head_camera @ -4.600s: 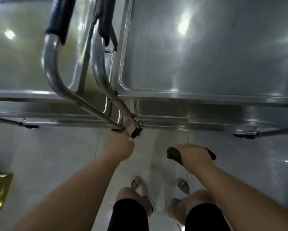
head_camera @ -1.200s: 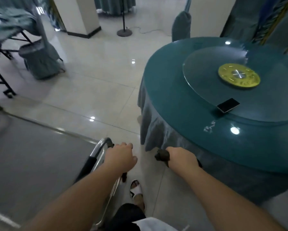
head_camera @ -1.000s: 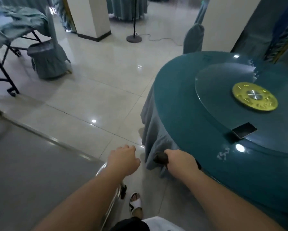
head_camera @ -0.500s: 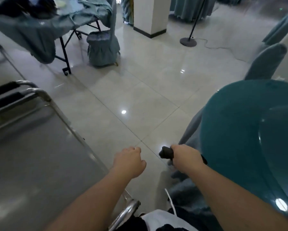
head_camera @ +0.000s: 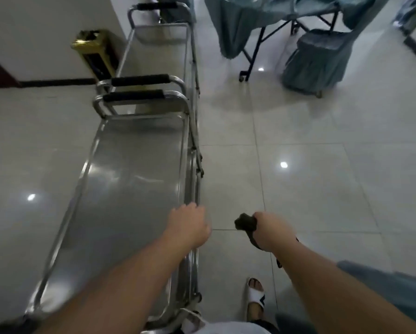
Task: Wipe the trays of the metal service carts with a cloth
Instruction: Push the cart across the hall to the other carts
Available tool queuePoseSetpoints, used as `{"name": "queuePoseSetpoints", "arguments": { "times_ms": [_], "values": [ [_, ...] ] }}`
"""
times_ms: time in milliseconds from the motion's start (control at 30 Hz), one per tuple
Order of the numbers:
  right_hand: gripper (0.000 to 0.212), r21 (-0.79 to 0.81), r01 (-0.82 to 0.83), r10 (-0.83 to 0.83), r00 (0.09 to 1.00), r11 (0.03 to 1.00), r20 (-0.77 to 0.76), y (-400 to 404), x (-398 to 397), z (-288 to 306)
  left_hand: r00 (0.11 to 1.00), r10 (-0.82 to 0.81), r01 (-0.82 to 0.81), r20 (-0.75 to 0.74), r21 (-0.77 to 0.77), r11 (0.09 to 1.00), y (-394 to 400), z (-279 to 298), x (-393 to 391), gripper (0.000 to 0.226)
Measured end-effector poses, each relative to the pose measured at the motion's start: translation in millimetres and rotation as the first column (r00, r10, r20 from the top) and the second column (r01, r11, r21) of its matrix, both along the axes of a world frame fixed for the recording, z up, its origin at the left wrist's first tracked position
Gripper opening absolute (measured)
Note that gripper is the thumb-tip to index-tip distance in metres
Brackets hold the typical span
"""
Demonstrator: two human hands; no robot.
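Beside the near cart [head_camera: 129, 201], at its right-hand rail, the person stands with both arms stretched forward over the tiled floor [head_camera: 310, 189].

Left hand [head_camera: 188, 226]: fingers curled down over the cart's right rail [head_camera: 194, 179]; from this angle it reads as a grip on the rail, though the fingertips are hidden behind the knuckles.

Right hand [head_camera: 270, 231]: wrapped round a dark cloth [head_camera: 245, 221], bunched, one end sticking out to the left of the fist. Cloth is in the air over the floor, just right of the cart, not touching any tray.

Top tray of the near cart: bare steel, reflective, some light streaks; blur prevents judging whether it is damp or dry. A second cart [head_camera: 161, 56] stands end-on beyond it, the two handles with black grips [head_camera: 134, 95] close together between them. Gold bin [head_camera: 94, 53] by the wall; draped table [head_camera: 274, 10] and covered chair [head_camera: 320, 59] well apart to the right.

Step in hand, judged: positioning or steadying the cart, not wiping. No cloth contact at present.

Next move calls for: bringing the cloth leftward over the rail and down flat onto the tray; opening the bunch somewhat so more fabric meets the steel; long strokes along the tray's length. The left hand's hold on the rail should keep the cart from rolling under the push. Lower trays lie hidden beneath the top one, so their state cannot be told.
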State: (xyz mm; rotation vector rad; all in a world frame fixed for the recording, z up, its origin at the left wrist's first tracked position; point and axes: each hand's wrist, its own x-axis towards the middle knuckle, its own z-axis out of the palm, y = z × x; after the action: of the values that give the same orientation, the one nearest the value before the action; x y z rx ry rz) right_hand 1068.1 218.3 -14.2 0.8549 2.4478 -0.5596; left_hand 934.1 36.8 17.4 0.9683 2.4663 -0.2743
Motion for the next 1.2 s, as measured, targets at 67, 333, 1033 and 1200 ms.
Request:
{"name": "queuePoseSetpoints", "arguments": {
  "times_ms": [67,333,1033,1200],
  "values": [
    [0.013,-0.002,-0.048,0.048,0.999,0.999,-0.009,24,-9,4,0.997,0.068,-0.068,-0.025,-0.012,0.998,15,12,2,0.042],
    [0.018,-0.002,-0.269,0.269,0.963,0.963,-0.012,57,-52,17,0.950,0.313,-0.313,-0.005,0.043,0.949,34,21,13,0.044],
    [0.036,0.179,-0.796,0.785,0.602,0.577,0.147,23,-212,25,0.734,0.677,-0.676,0.048,0.143,0.723,-14,-33,-57,0.040],
    [0.036,0.133,-0.915,0.903,0.400,0.382,0.158,16,-248,2,0.535,0.842,-0.843,0.071,0.103,0.527,-5,-49,-39,0.041]
  ]
}}
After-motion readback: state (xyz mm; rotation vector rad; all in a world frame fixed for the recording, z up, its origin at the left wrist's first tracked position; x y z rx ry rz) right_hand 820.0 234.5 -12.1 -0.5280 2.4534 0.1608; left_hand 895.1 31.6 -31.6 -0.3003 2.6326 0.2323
